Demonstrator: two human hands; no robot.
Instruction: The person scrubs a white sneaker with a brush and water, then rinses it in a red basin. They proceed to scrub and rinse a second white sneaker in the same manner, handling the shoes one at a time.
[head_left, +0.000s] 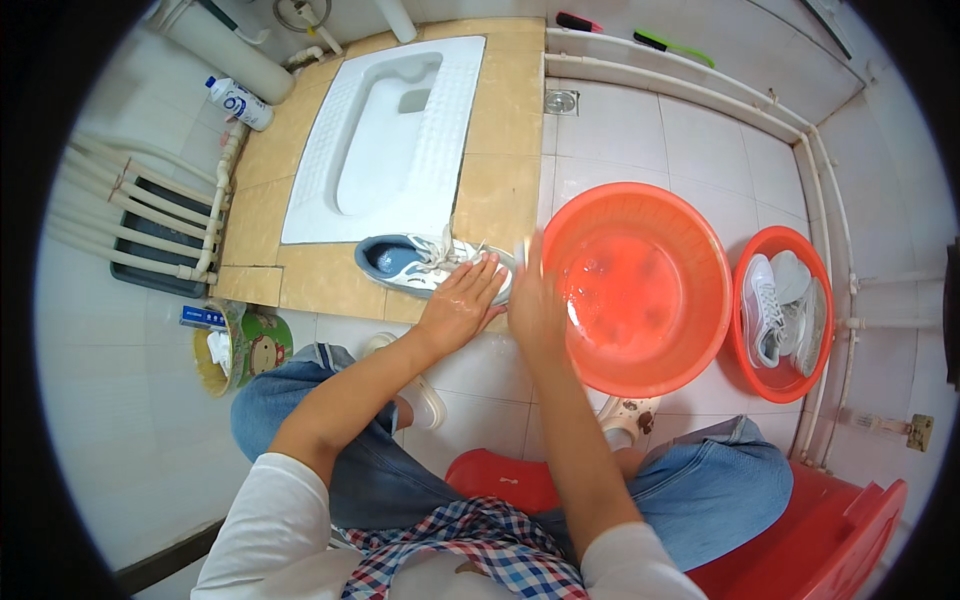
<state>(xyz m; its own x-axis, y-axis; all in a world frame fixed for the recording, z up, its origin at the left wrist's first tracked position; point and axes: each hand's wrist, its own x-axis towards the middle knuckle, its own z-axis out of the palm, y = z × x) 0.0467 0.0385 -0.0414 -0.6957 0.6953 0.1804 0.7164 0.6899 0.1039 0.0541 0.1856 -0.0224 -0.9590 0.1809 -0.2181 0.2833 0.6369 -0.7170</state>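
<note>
A white sneaker with a blue-grey lining (405, 262) lies on the yellow tiled ledge, its toe pointing right. My left hand (465, 300) rests flat over its front part, fingers extended. My right hand (532, 300) is upright just beyond the toe, beside the basin; it is blurred, and a pale narrow thing shows by its fingers, too unclear to name. To the right, a large orange plastic basin (637, 202) holds water with some bubbles. A smaller orange basin (780, 386) farther right contains a white sneaker (763, 307) and other pale shoes.
A white squat toilet (382, 150) is set in the ledge. A cleaner bottle (240, 103) stands at the back left, a waste bin (262, 346) at the left. Brushes (671, 46) lie along the wall pipes. A red stool (502, 480) and a red tub (825, 532) are near me.
</note>
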